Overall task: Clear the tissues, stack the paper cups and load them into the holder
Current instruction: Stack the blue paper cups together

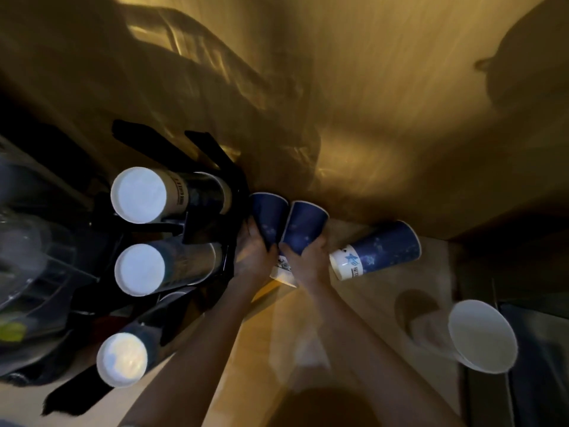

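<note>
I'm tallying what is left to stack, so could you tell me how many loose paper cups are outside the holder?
4: one in the left hand, one in the right hand, one standing beside them, one nearer at the right. Others may be hidden.

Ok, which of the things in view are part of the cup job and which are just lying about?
Part of the job:
- blue cup in left hand
- blue cup in right hand
- loose blue cup lying on the counter
- black cup holder with its cup stacks
- left hand, right hand

Lying about:
- white bowl
- clear container at far left
</note>
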The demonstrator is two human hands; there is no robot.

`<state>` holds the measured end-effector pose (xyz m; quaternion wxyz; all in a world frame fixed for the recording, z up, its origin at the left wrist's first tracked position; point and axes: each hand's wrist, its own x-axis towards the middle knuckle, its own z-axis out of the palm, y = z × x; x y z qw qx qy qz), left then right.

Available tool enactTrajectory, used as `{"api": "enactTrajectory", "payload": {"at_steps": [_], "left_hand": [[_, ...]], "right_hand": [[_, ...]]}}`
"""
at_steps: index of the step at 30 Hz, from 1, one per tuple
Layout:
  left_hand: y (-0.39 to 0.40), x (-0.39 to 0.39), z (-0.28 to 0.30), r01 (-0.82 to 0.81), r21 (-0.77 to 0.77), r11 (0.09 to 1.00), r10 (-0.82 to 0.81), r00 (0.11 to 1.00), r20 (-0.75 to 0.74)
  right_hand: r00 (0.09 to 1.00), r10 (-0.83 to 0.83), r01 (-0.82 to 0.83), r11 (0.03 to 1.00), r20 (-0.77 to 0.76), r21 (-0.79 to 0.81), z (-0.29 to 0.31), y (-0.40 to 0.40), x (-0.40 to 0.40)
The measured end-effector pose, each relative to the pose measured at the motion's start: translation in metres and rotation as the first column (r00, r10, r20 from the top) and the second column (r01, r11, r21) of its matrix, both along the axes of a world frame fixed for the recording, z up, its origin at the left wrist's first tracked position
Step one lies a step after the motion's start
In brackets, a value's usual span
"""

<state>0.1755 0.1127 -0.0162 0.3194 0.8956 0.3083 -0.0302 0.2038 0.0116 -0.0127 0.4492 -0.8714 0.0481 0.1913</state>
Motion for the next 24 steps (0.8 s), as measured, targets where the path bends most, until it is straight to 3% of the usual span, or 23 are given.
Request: {"api": "enactTrajectory", "payload": {"at_steps": [6,9,13,17,19,24], "left_hand": [[-0.001,-0.009,-0.003,-0.088,-0.077,0.993,0.086,0.996,-0.02],[-0.004,-0.015,-0.003,-0.141,-0.119,0.983,0.14,0.99,-0.014],[-0.004,-0.025,0.004,-0.221,-0.227,0.948,0.232,0.973,0.019],[0.002,-0.029,0.014,-0.216,-0.219,0.951,0.242,0.965,0.1],[-0.025,-0.051,0.049,-0.12,-0.233,0.965,0.175,0.957,0.231],[-0.029,-0.054,0.087,-0.04,-0.185,0.982,0.121,0.885,0.449]], "right_hand": [[0.985,-0.066,0.083,0.991,-0.157,0.103,-0.007,-0.011,0.001],[0.99,-0.03,0.049,0.989,-0.138,0.137,-0.001,-0.025,-0.004],[0.998,-0.011,0.034,0.94,-0.069,0.34,0.005,-0.045,-0.016],[0.999,0.035,-0.028,0.925,-0.012,0.379,-0.003,-0.063,-0.031],[1.0,0.008,-0.016,0.927,0.022,0.375,0.015,-0.096,-0.061],[0.998,0.041,-0.054,0.966,0.055,0.253,0.0,-0.092,-0.066]]}}
